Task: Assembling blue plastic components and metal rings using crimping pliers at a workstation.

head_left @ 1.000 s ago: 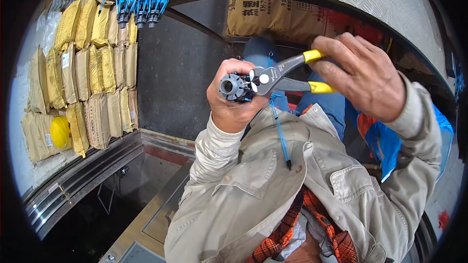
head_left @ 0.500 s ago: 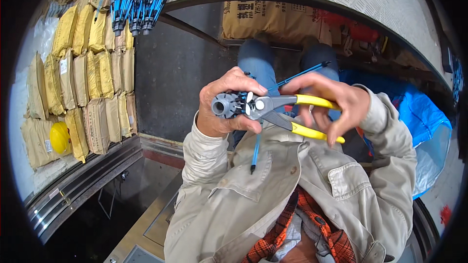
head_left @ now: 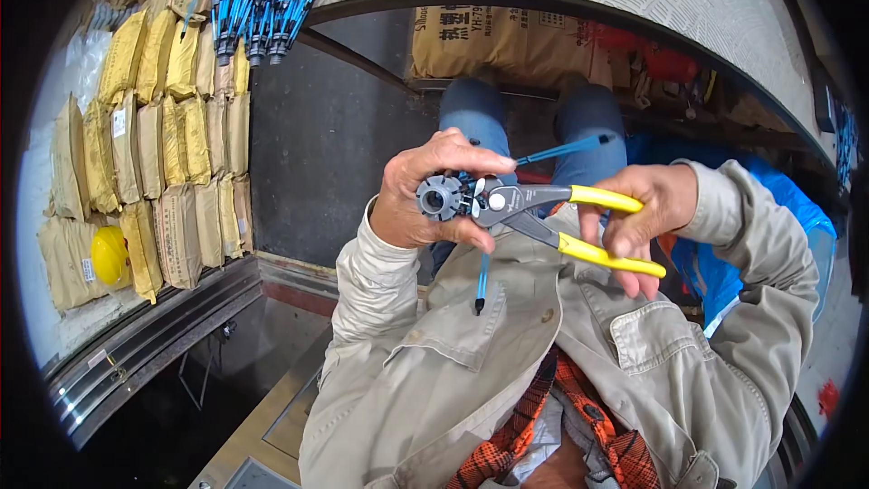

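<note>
— Gripping the grey toothed metal ring [head_left: 441,198] in the left hand [head_left: 425,190], is that right?

— Yes. The left hand is closed around the ring, thumb over the top and fingers under, holding it in front of the chest above the knees. The right hand [head_left: 647,217] is closed on the yellow handles of the pliers [head_left: 543,217], whose grey nose meets the ring's side.

— How would you expect that ring to handle?

— Stiff and hard, I'd judge, and fairly light, since one hand bears it easily. The notched rim gives good purchase, so the rim is the place to hold it. Bare metal could slip if greasy.

— And the blue piece?

— A thin blue tie [head_left: 482,276] hangs from the ring with a dark tip, and another end [head_left: 561,149] sticks up to the right. It looks springy rather than limp; pinch it near the ring, where it bends least.

— What does the ring look like?

— Dull grey, round, with a dark hole in the middle and square teeth around the edge.

— Anything around?

— Stacked tan sacks [head_left: 163,154], a yellow hard hat [head_left: 109,255], and a bundle of blue ties [head_left: 262,0] overhead.
</note>
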A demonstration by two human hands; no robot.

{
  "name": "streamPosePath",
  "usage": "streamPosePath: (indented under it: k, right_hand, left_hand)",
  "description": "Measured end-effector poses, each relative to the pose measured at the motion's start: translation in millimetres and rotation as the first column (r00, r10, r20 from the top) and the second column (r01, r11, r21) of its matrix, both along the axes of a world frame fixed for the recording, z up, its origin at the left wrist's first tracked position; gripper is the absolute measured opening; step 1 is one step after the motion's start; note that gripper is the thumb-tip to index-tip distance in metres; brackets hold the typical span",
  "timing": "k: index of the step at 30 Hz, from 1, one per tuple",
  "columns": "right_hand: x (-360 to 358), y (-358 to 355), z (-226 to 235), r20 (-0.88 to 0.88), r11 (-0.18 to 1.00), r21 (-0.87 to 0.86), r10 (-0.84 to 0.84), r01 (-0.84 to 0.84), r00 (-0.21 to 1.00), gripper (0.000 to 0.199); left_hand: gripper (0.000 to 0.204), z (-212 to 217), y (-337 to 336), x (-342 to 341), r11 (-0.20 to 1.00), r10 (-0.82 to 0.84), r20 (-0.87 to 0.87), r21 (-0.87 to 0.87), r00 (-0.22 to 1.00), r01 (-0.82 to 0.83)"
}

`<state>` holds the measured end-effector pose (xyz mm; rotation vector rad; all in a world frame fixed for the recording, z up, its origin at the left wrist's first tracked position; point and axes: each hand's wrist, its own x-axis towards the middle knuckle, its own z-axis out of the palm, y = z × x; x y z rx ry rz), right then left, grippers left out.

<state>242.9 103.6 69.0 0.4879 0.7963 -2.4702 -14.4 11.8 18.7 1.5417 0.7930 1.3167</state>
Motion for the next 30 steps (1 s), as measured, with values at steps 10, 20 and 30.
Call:
streamPosePath:
  k: [10,20,30]
  right_hand:
    - [-5.6,2.6,5.5,-0.344,0.816,0.541,-0.007,0.204,0.939,0.044]
    - [1.7,-2.4,32.0,-0.086,0.292,0.957,0.259,0.007,0.962,0.040]
    - [-9.3,-3.2,12.4,-0.064,-0.809,0.548,0.215,0.214,0.975,0.023]
  left_hand:
    - [0.066,-5.5,-6.0,1.3,0.965,0.247,-0.004,-0.088,0.969,-0.247]
    - [0.060,-5.5,1.5,0.9,0.988,0.145,0.114,-0.070,0.983,-0.138]
    - [0.062,-5.1,-7.1,29.5,0.916,0.399,0.087,-0.079,0.913,-0.393]
